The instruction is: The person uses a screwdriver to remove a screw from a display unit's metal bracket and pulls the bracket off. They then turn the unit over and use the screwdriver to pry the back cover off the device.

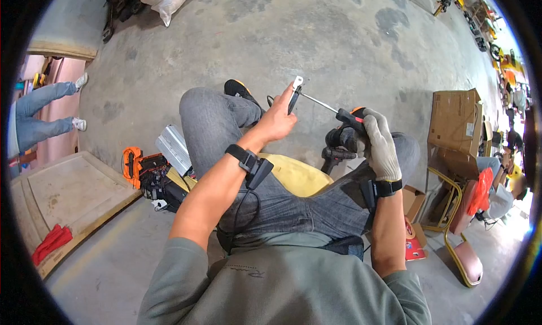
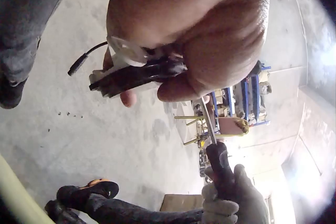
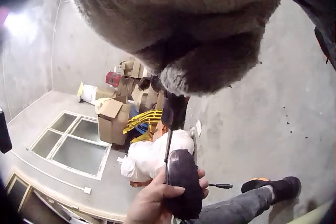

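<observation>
My bare left hand (image 1: 276,120) grips a small black device (image 2: 136,77) with a white piece (image 1: 298,81) at its end. A short black cable with a plug (image 2: 79,64) hangs from it. My gloved right hand (image 1: 381,144) holds a screwdriver (image 1: 349,119) by its black and red handle. Its metal shaft (image 1: 319,102) points left, and the tip meets the device beside my left fingers. From the right wrist, the device (image 3: 182,182) shows as a dark rounded body, with the shaft overlapping its upper end. A dark power drill (image 1: 337,154) is below the right hand, between the legs.
A yellow surface (image 1: 296,172) lies between my legs. To the left are a silver finned box (image 1: 174,149), an orange-and-black bundle (image 1: 133,168) and a wooden board (image 1: 73,195). A cardboard box (image 1: 456,120) and yellow-framed chair (image 1: 446,203) stand right. Another person's legs (image 1: 48,107) show left.
</observation>
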`<action>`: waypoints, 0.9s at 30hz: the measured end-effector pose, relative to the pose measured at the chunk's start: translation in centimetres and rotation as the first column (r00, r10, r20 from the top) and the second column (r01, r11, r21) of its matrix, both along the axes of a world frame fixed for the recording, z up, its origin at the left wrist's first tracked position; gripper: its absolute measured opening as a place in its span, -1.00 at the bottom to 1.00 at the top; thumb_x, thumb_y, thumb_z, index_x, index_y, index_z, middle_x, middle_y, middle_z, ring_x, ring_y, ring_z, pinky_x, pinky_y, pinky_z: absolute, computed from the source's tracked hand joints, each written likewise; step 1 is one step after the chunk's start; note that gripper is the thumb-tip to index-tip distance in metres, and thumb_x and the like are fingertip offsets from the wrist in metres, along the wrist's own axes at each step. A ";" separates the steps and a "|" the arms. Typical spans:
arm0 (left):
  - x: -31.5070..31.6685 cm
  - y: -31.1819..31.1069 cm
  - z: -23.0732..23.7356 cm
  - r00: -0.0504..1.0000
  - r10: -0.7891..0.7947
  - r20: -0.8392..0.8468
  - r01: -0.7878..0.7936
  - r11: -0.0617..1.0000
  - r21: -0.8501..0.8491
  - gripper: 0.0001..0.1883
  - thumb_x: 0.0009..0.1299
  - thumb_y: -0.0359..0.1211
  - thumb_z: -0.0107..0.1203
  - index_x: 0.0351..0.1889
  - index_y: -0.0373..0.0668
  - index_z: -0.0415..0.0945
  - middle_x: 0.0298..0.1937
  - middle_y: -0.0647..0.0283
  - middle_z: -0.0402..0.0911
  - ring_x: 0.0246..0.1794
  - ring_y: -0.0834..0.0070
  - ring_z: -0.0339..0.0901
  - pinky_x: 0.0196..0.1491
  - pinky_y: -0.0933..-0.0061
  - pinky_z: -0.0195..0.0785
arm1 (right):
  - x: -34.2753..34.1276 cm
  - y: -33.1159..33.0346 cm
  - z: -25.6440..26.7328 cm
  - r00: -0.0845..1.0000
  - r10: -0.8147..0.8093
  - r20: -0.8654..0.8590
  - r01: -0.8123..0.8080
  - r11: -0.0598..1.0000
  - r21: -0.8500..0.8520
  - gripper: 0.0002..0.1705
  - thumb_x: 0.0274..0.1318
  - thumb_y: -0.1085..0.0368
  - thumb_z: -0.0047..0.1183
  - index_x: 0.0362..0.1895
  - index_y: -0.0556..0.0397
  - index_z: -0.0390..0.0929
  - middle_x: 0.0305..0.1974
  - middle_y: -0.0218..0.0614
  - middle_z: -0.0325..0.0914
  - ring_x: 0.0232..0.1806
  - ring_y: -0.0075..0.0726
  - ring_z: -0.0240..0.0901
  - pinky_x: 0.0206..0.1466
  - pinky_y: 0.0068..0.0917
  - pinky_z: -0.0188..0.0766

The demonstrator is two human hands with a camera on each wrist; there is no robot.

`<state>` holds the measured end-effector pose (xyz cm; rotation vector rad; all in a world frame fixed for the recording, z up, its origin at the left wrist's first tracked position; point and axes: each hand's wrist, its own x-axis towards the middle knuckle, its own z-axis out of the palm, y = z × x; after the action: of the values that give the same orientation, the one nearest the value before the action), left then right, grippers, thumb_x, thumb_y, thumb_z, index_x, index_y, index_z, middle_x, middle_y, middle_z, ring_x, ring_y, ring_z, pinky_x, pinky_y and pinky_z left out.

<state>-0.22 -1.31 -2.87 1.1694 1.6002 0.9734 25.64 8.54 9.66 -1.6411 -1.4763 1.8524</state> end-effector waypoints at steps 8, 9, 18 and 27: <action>-0.2 0.1 0.3 1.000 0.002 0.017 -0.001 0.998 -0.061 -0.07 0.31 -0.52 -0.05 0.66 -0.01 -0.18 0.19 -0.32 0.36 0.21 -0.17 0.40 0.30 0.14 0.25 | -0.7 -0.7 -0.3 0.997 -0.053 -0.054 0.060 0.990 0.127 -0.34 0.36 0.19 0.05 0.42 0.21 0.18 -0.24 -0.29 0.48 -0.38 -0.50 0.42 -0.34 -0.52 0.41; -0.1 0.1 0.1 1.000 0.000 0.018 0.001 0.998 -0.061 -0.07 0.31 -0.52 -0.05 0.66 -0.01 -0.18 0.19 -0.32 0.36 0.21 -0.17 0.40 0.30 0.14 0.25 | -0.5 -0.5 -0.3 0.994 -0.065 -0.083 0.068 0.997 0.036 -0.33 0.35 0.19 0.05 0.42 0.22 0.17 -0.20 -0.27 0.48 -0.37 -0.50 0.43 -0.32 -0.52 0.42; -0.1 0.2 0.2 1.000 -0.008 0.023 0.008 0.999 -0.040 -0.07 0.31 -0.51 -0.04 0.66 -0.04 -0.20 0.24 -0.34 0.33 0.27 -0.19 0.36 0.33 0.11 0.23 | -0.5 -0.6 -0.6 0.999 -0.027 -0.033 0.030 0.995 0.096 -0.29 0.35 0.16 0.10 0.43 0.23 0.15 -0.29 -0.29 0.49 -0.38 -0.49 0.44 -0.33 -0.51 0.42; 0.0 0.2 -0.7 0.999 -0.001 0.045 0.000 0.999 0.037 -0.07 0.31 -0.52 -0.04 0.66 -0.04 -0.19 0.17 -0.28 0.36 0.11 -0.06 0.43 0.20 0.18 0.31 | -0.4 -0.7 -0.6 0.992 -0.065 -0.109 0.075 0.993 0.086 -0.28 0.29 0.21 0.12 0.42 0.20 0.17 -0.31 -0.30 0.50 -0.41 -0.47 0.45 -0.31 -0.53 0.44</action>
<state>-0.21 -1.14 -3.53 1.1653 1.5524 1.0262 25.19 7.83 9.02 -1.5092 -1.4185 1.7794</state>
